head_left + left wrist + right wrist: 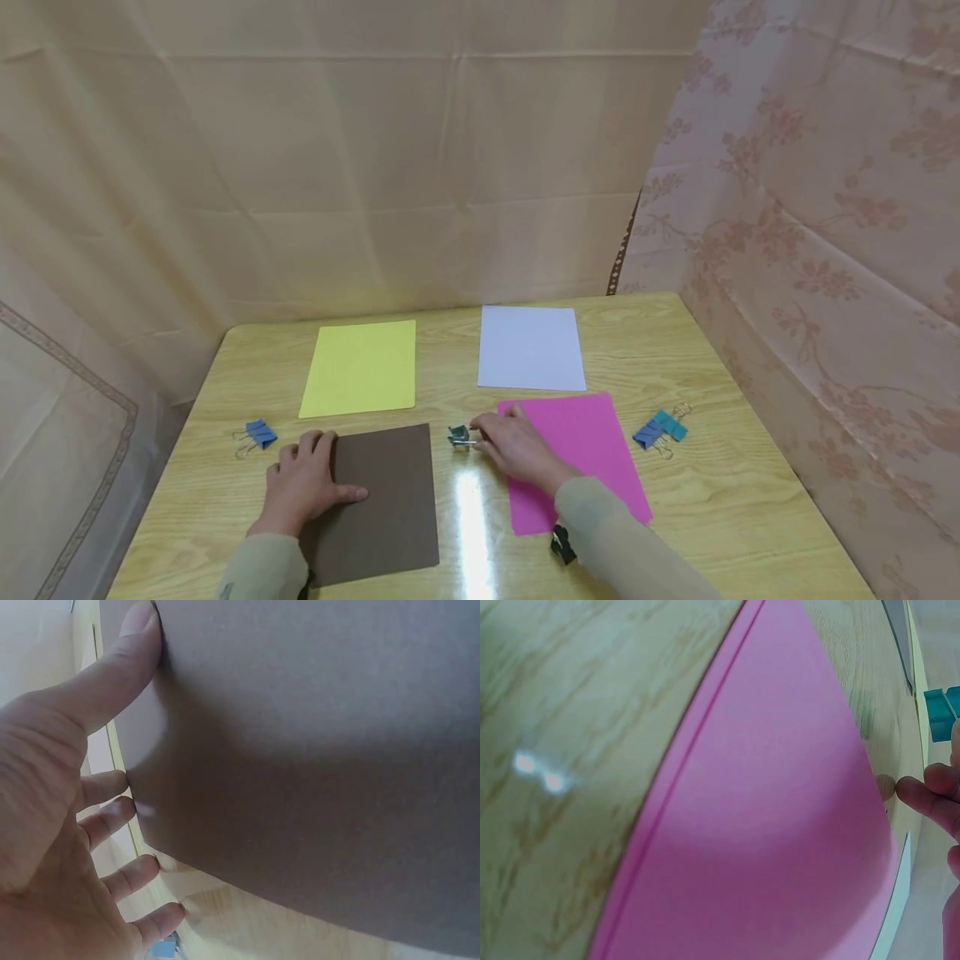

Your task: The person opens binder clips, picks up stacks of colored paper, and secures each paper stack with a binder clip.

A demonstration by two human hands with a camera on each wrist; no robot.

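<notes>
My left hand (303, 483) lies at the left edge of a dark brown sheet of paper (382, 508). Its thumb rests on top of the paper, and the other fingers are spread along the edge. In the left wrist view those fingertips (169, 919) are beside the sheet's rim. Over the upper left part of a pink stack of paper (577, 450), my right hand (517, 446) pinches a dark green binder clip (459, 437) by its handles. That clip looks teal in the right wrist view (939, 716), where only part of the hand shows.
A yellow sheet (360, 367) and a white sheet (531, 348) lie farther back. To the left is a blue binder clip (261, 433). Another blue clip (649, 434) and a teal one (672, 425) touch at the right. A black clip (562, 545) sits below the pink stack.
</notes>
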